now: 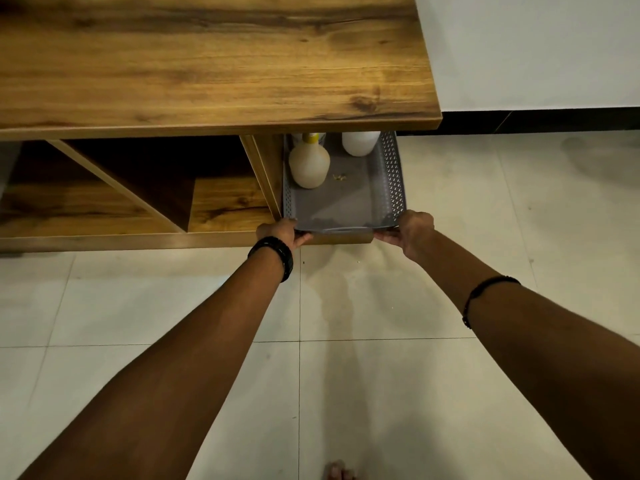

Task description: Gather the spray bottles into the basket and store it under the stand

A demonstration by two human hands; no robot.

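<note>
A pale tiled floor (450,209) ran under you, meeting a white wall (536,46) with a dark skirting strip along its foot, and the wooden stand (207,64) filled the upper left of your view. Its top carried nothing you could see.

You had one grey perforated basket (393,174) pushed partway into the stand's rightmost bay, resting on the low shelf there, its near end still out past the shelf edge. Inside stood two bottles you could count with confidence: one cream bottle (309,164) with a yellow collar at the left, one white bottle (360,143) at the back right. A third pale shape sat behind the cream one, too hidden to name. Every bottle top was cut off by the stand's top, so no spray heads showed. A small yellowish scrap (339,176) lay on the basket floor.

Your two hands gripped the basket's near rim: the left hand (278,233) at the left corner, the right hand (412,230) at the right corner, fingers of each curled closed on the rim. A dark band (273,254) circled your left wrist and a thin one (485,292) your right forearm.

Your toes (337,472) barely showed at the bottom edge.
</note>
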